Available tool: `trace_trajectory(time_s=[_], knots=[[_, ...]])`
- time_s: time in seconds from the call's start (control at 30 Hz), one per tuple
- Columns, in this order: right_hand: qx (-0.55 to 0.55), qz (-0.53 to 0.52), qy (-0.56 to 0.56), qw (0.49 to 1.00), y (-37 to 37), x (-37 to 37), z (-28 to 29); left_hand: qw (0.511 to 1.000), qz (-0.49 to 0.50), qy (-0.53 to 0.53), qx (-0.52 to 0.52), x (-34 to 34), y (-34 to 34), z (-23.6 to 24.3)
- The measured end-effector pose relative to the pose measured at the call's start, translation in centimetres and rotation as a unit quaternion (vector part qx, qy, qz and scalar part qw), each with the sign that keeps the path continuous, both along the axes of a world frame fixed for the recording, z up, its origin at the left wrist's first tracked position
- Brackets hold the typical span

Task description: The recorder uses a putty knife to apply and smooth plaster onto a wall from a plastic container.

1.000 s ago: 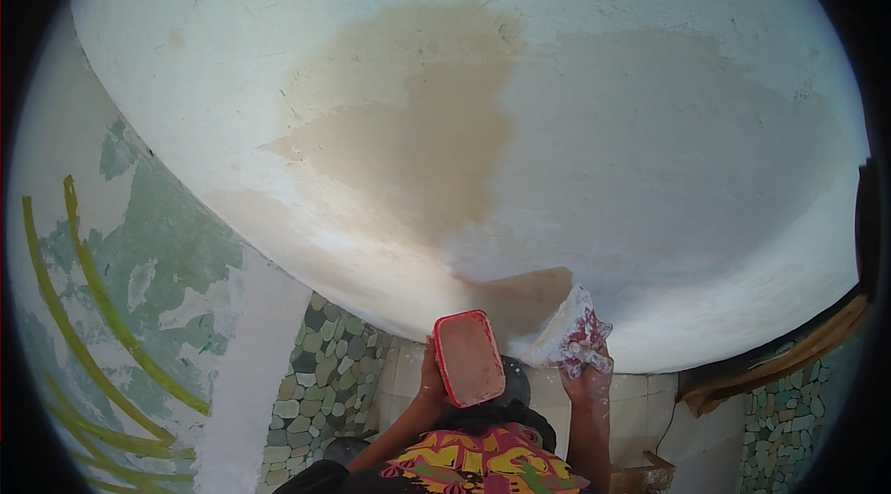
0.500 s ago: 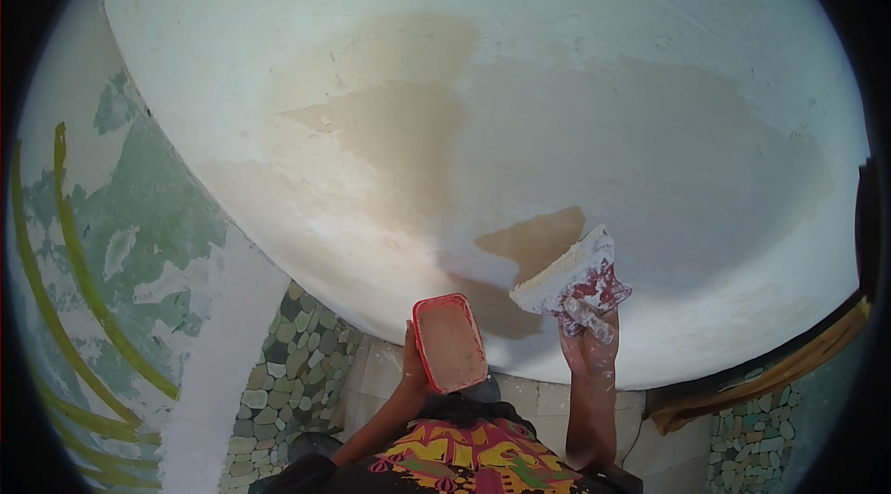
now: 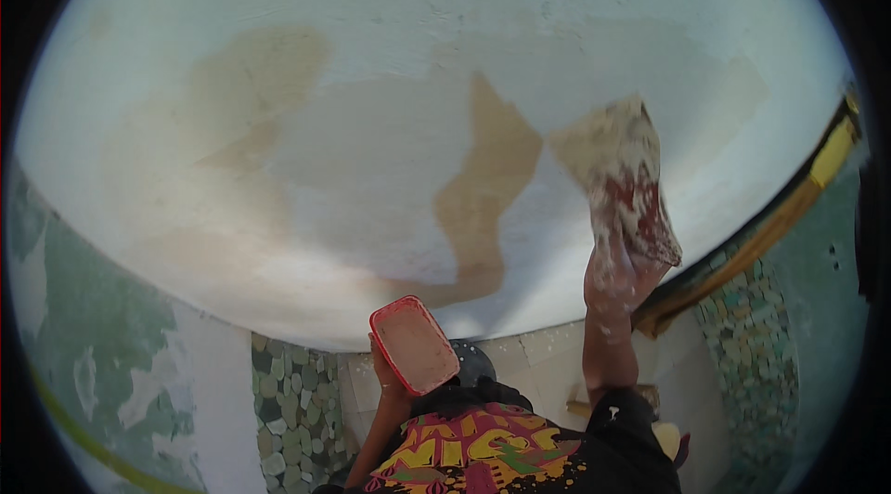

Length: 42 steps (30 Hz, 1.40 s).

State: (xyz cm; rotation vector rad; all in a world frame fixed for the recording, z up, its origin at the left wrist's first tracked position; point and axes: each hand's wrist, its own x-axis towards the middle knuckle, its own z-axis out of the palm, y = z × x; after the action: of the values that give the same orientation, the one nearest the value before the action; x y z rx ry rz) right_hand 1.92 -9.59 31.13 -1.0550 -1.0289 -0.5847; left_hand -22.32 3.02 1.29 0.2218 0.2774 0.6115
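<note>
My left hand (image 3: 384, 371) grips the side of a red-rimmed rectangular tub (image 3: 389, 362) holding smooth pinkish-beige paste (image 3: 415, 344). My right hand (image 3: 614, 276), smeared with white, reaches up and is closed around a wide putty scraper (image 3: 614, 143) with red parts showing through caked paste. Its blade lies at the surface of a large, curved white wall (image 3: 371, 150); whether it touches is hard to tell. Motion slightly blurs the scraper. The shadow of an arm and tool (image 3: 483, 188) falls on the damp-looking grey patch left of the blade.
A strip of pebble stone (image 3: 297, 401) and pale floor tiles (image 3: 543, 355) lie below the wall's lower edge. Patchy green and white wall (image 3: 102, 327) stands at left. A brown and yellow edge piece (image 3: 742, 262) runs along the right, with more pebble stone (image 3: 752, 345) beyond.
The view has shifted along the wall. My right arm has stretched farther up and right with the scraper, whose blade has turned. The tub stays in my left hand.
</note>
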Motion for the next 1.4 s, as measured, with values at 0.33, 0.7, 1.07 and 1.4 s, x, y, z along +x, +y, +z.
trace_trajectory(time_s=[0.33, 0.7, 1.07, 1.4], knots=[[-0.154, -0.456, -0.371, 0.794, 4.8, 4.5, 5.9, 0.992, -0.123, -0.011, 0.04, -0.8, 2.5, -0.1], [-0.156, -0.42, -0.343, 0.826, 3.1, 2.7, 9.0, 0.984, -0.166, -0.01, 0.066, -1.2, 4.3, 0.2], [-0.241, -0.452, -0.305, 0.802, 1.7, 1.7, 10.9, 0.981, -0.172, 0.026, 0.08, -0.9, 5.1, 0.3], [-0.242, -0.454, -0.38, 0.769, 2.2, 0.6, 8.9, 0.981, -0.187, -0.04, 0.033, -1.4, 5.4, -0.4]])
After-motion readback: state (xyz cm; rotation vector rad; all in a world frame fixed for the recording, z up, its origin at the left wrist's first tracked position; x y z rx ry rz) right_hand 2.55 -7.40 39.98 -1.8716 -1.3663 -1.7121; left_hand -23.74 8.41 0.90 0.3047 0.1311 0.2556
